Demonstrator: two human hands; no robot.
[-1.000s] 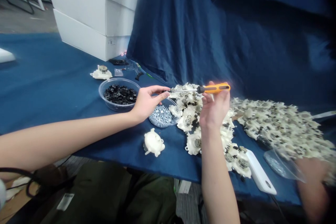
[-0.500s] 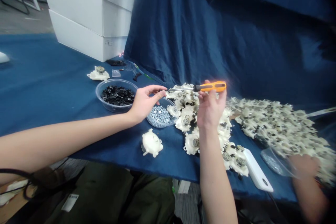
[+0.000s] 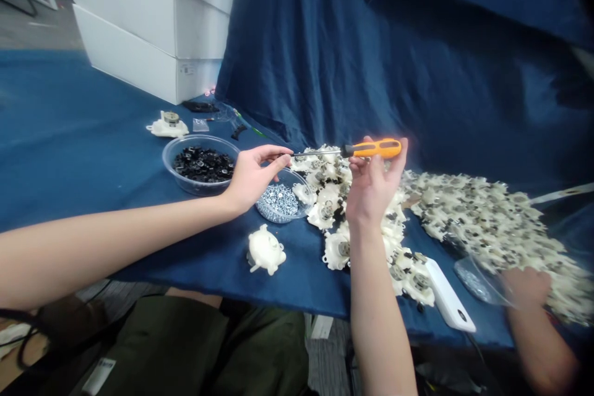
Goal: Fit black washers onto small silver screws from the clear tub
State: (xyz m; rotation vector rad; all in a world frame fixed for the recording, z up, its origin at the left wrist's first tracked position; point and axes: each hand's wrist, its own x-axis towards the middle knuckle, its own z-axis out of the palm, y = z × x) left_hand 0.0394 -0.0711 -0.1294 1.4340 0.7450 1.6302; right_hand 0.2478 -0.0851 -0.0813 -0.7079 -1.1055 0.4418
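Screwdriver: the orange-handled screwdriver (image 3: 377, 148) is up in the air between your two hands, over the far side of the screw bowl and the heap.
Which way it points: the tip points left, at your left hand. Its long line runs side to side, almost flat, and the handle end looks just a bit higher.
Right hand: your right hand (image 3: 374, 182) holds the handle, with the fingers curled up around it.
Left hand: your left hand (image 3: 255, 176) pinches the tip end with finger and thumb, so the screwdriver sticks out to the right of it. A dark bit shows at the pinch, too small to tell what it is.
Nearer hand: both hands touch the screwdriver, one at each end.
Screw bowl: the clear bowl (image 3: 278, 218) of little screws sits just under your left hand.
Black bits: the other clear bowl (image 3: 185, 185), full of black bits, is left of that hand.
White part: one white part (image 3: 266, 250) rests alone on the blue desk (image 3: 306, 278), on your side of the screws, nearer your left hand.
Heap: more white parts (image 3: 325, 204) lie behind your right arm.
Other person: another hand (image 3: 529, 286) is far right, by a clear tub (image 3: 480, 284).
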